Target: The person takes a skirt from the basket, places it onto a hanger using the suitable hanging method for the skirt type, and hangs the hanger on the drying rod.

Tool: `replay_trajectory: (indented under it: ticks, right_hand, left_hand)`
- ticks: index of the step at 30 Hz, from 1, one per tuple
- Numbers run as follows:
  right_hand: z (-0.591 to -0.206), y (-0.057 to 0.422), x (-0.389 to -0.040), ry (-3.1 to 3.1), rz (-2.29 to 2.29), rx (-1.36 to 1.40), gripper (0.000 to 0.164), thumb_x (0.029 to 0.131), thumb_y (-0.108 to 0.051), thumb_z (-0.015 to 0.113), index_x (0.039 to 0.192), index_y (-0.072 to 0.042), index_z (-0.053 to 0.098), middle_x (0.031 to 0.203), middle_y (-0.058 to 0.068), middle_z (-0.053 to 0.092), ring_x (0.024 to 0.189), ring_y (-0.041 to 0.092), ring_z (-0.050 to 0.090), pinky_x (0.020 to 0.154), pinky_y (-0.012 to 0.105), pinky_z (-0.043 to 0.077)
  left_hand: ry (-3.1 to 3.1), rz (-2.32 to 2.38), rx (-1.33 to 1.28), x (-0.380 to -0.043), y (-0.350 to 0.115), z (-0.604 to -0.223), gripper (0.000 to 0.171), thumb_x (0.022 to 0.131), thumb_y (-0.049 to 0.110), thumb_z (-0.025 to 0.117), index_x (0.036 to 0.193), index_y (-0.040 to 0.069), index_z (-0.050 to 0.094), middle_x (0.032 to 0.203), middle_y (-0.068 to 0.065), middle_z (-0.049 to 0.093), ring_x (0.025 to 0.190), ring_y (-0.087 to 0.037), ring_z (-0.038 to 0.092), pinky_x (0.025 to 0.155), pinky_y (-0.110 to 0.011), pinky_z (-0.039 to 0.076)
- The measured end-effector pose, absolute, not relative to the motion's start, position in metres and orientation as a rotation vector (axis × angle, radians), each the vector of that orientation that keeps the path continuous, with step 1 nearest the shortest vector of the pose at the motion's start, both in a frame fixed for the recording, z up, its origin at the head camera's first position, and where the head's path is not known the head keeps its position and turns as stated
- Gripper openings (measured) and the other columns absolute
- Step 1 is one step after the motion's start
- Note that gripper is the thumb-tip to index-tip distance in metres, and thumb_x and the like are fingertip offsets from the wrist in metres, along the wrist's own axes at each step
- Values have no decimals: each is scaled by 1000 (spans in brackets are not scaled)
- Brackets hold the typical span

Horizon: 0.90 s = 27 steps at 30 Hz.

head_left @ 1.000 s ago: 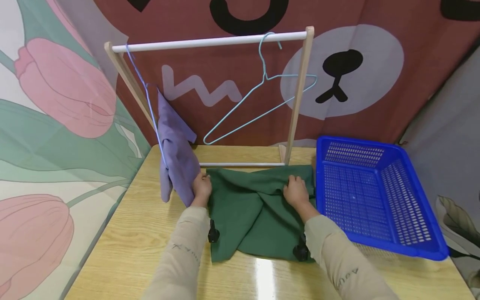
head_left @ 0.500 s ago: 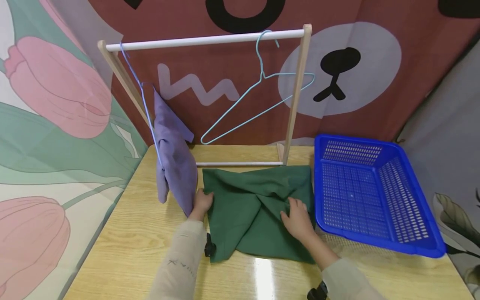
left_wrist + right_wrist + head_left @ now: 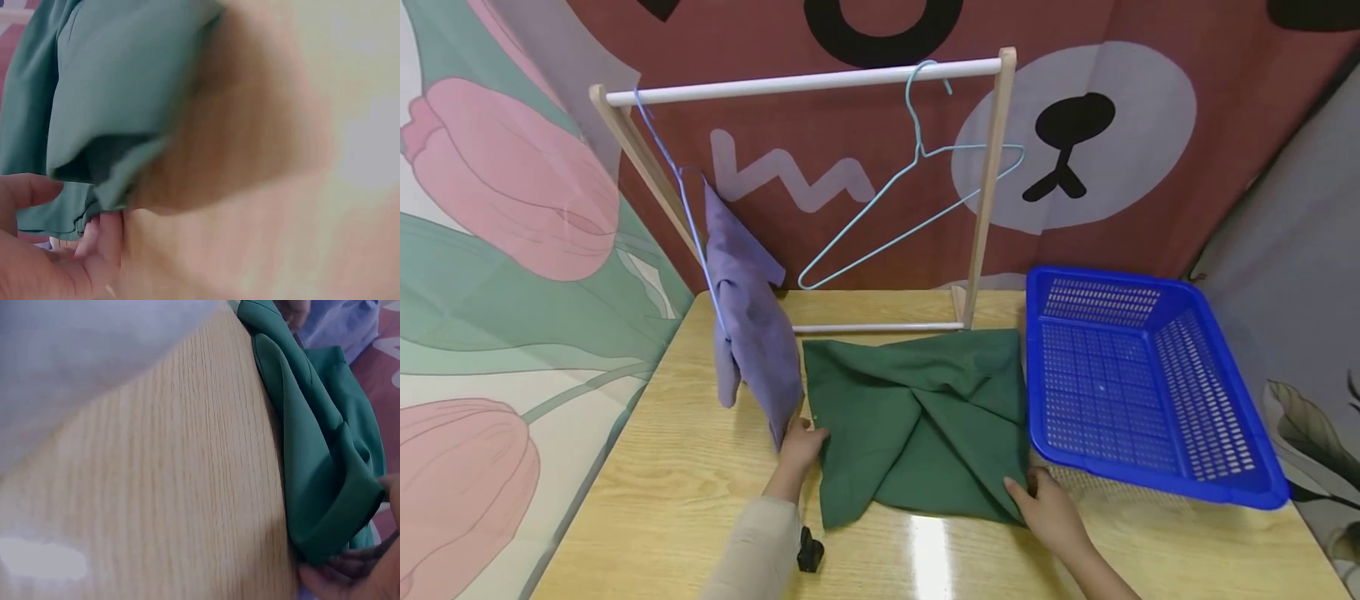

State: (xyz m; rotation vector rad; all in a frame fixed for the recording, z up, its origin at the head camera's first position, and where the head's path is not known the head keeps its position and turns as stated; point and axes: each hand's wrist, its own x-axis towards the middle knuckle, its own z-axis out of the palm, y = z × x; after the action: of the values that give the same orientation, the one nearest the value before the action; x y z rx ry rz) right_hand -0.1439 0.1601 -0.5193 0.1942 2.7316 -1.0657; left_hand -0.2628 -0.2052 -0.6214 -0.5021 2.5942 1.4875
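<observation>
A folded green cloth garment (image 3: 880, 417) lies on the table, its kind unclear. At its left edge is my left hand (image 3: 801, 446); in the left wrist view the fingers (image 3: 106, 240) reach under the hem, with the thumb on the other side. My right hand (image 3: 1048, 508) holds the near right corner. The right wrist view shows the green fabric (image 3: 312, 487) between that hand's thumb and fingers (image 3: 344, 572). Beside my left hand hangs a purple garment (image 3: 748, 325) on a purple hanger (image 3: 688, 208). Some fingertips are hidden under the fabric.
Behind the green garment stands a small rack with a white top rail (image 3: 812, 82) and wooden posts. A light blue hanger (image 3: 891, 242) hangs bare from the rail. On the right, a blue plastic basket (image 3: 1150, 479) stands close to the garment's edge. Printed curtains surround the wooden table (image 3: 647, 500).
Both hands have come nearer to me along the garment's sides. The right hand has let go of the upper part and now holds the near right corner. The garment has barely shifted.
</observation>
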Motion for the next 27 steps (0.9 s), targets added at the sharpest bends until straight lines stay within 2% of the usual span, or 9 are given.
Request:
replay_trajectory:
  ticks: [3,5,7,9,13,17,19,22,27]
  right_hand:
    - [-519,162,-140,2567,-1281,279,61,83,-37,53,114,15,40,91,19,54,78,27,53,63,36,45]
    - [-520,161,-137,2424,-1446,323,62,81,-32,59,117,15,38,93,17,54,78,23,53,63,34,46]
    - [-521,160,-134,2280,-1582,329,64,78,-24,63,120,14,33,99,19,52,83,24,53,67,35,47]
    - [-522,158,-132,2192,-1668,322,65,75,-16,66,123,12,32,109,22,47,96,32,48,74,37,46]
    - [-524,154,-132,2097,-1765,323,70,72,-8,68,126,11,27,117,26,40,105,38,41,78,38,44]
    - [-526,150,-134,1976,-1856,304,67,75,-6,64,124,15,25,105,22,46,89,28,52,74,37,46]
    - [-528,147,-135,1951,-1872,273,63,75,-5,62,121,18,27,97,16,51,81,20,54,71,34,47]
    - [-532,143,-136,2042,-1832,329,52,74,-6,63,113,18,38,86,9,55,75,17,54,66,30,47]
    - [-532,145,-138,2302,-1670,468,43,77,-15,62,109,11,48,100,21,54,86,27,52,69,34,45]
  left_hand:
    - [2431,1636,-464,-213,-181,-536,45,79,10,52,112,-18,37,105,-32,45,87,-36,52,68,-38,47]
    - [2306,1710,-446,-198,-176,-525,37,80,8,52,104,-18,41,93,-27,51,75,-30,55,62,-35,49]
    - [2161,1775,-374,-188,-179,-525,31,83,10,52,100,-14,44,84,-17,54,69,-21,56,59,-31,49]
    - [2084,1782,-302,-182,-183,-536,26,83,15,54,91,-7,45,77,-7,53,65,-13,53,57,-27,48]
    - [1960,1846,-185,-172,-185,-543,35,81,17,58,102,-8,44,86,-5,57,73,-14,56,65,-29,48]
    - [1969,1893,-123,-164,-182,-545,50,79,14,62,117,-10,41,97,-8,57,83,-17,56,73,-30,46]
    - [2011,1888,-91,-160,-180,-545,51,77,13,63,118,-9,42,100,-10,55,87,-18,54,75,-30,45]
    - [2157,1832,-30,-157,-177,-545,47,77,13,64,115,-8,46,104,-13,55,92,-22,51,77,-30,43]
    - [2363,1766,-29,-154,-174,-543,38,81,18,59,110,-5,50,104,-15,54,96,-25,49,79,-34,41]
